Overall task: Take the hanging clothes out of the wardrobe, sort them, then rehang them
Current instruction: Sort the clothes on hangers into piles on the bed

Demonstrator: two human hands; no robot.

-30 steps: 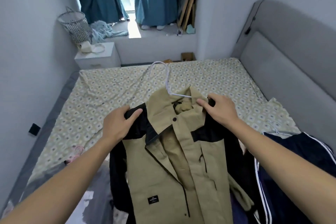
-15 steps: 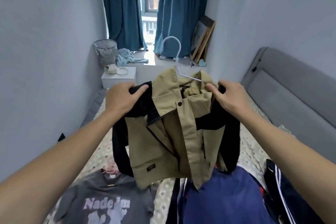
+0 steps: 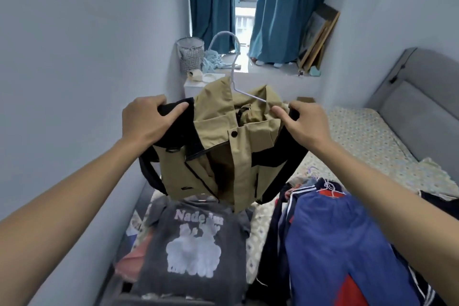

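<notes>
Both hands, left (image 3: pixel 146 122) & right (image 3: pixel 306 124), clamp the khaki jacket (image 3: pixel 223 156) by its shoulders w/ a tight grip, prob. keeping it squared on the hanger (image 3: pixel 234 67).

Both hands hold a khaki-and-black jacket (image 3: pixel 223 154) in the air above the bed (image 3: pixel 367 136). The left hand (image 3: pixel 146 120) grips the black left shoulder; the right hand (image 3: pixel 301 123) grips the right shoulder at the collar. A white wire hanger (image 3: pixel 233 62) sits inside the jacket, its hook projecting above the collar. Below the jacket, a grey printed sweatshirt (image 3: pixel 193 248) lies flat on the bed. Beside it, to the right, lies a blue-and-red garment (image 3: pixel 330 243) on a hanger. Teal curtains (image 3: pixel 280 7) hang at the far window.
</notes>
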